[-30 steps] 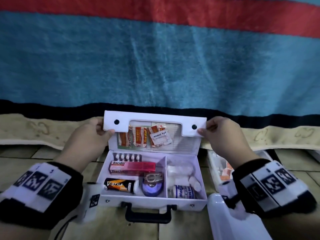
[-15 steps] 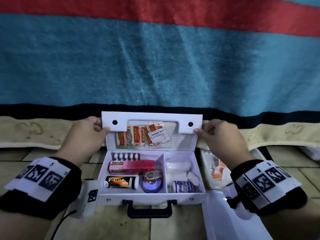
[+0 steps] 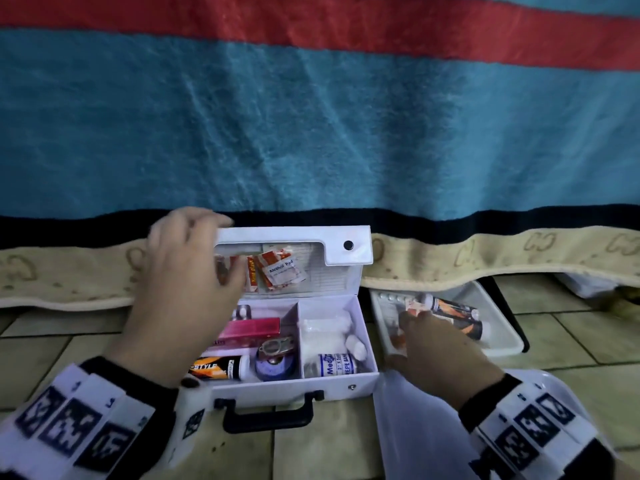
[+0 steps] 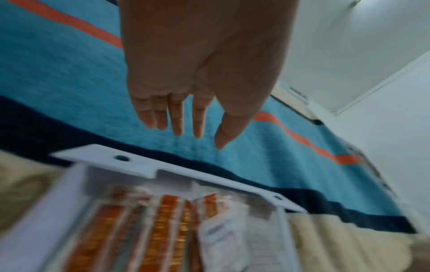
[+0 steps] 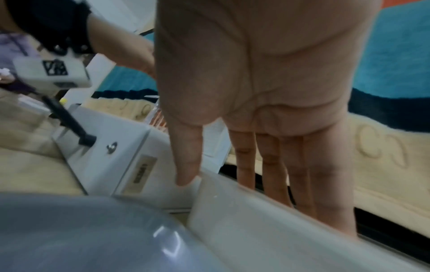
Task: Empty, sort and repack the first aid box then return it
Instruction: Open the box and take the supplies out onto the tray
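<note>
Two hands were at work, and neither held anything. My left hand (image 3: pixel 188 271) hovered in front of the raised lid (image 3: pixel 341 249) of the first aid box (image 3: pixel 294 389), its fingers (image 4: pixel 177 117) straight and slightly spread, close to the orange plaster packets (image 3: pixel 254 271) and the alcohol pad (image 3: pixel 284 271) tucked in the lid pocket; I could not tell whether it touched them. The box stood open on the tiled floor (image 3: pixel 41 348) against the striped blanket (image 3: pixel 311 133), its black handle (image 3: pixel 270 415) toward me. Its left compartment held a pink carton (image 3: pixel 252 330), an orange tube (image 3: pixel 218 368) and a purple round tin (image 3: pixel 275 363); the right one held white cotton (image 3: pixel 325 327) and a bandage roll (image 3: pixel 337 363). My right hand (image 3: pixel 436 348) reached into the white tray (image 3: pixel 502 344) just beside the box, fingers (image 5: pixel 270 165) extended and loosely together, the thumb (image 5: pixel 186 156) resting at the tray's near rim. A dark bottle (image 3: pixel 453 311) lay in that tray near my fingertips.
</note>
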A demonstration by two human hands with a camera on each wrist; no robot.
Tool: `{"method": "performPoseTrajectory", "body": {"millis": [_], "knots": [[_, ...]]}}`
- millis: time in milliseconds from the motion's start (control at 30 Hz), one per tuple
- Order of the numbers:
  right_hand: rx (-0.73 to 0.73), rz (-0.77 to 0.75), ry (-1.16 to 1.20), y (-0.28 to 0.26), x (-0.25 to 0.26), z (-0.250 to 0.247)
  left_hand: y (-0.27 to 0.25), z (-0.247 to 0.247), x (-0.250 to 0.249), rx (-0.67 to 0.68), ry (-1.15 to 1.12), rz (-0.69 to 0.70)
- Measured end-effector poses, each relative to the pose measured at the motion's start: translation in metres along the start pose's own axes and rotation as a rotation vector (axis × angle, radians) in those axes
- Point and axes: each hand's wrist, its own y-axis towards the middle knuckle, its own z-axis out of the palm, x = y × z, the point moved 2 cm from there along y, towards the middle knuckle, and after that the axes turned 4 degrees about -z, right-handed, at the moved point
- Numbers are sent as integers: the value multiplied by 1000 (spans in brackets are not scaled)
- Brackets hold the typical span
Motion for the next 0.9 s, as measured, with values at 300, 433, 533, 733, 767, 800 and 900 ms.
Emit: {"method": "performPoseTrajectory", "body": {"millis": [300,433,533,733,767,800,900], "knots": [[0,-104,-160,-5,5,-3,-2,49,-24,307,9,192],[15,-68,-29,-10,1,-10,10,58,-17,349,97,231],[-130,-158,74,-22,0,-23,12,56,-18,319,103,208],[-56,-511,182,-36,31,-3,13,55,-21,325,115,177],[-56,-518,183,-34,33,4,13,55,-22,332,114,172],[-61,-521,192,-31,34,11,13,54,-22,339,118,173],[-77,-535,218,-30,34,18,11,53,-23,375,132,183]]}}
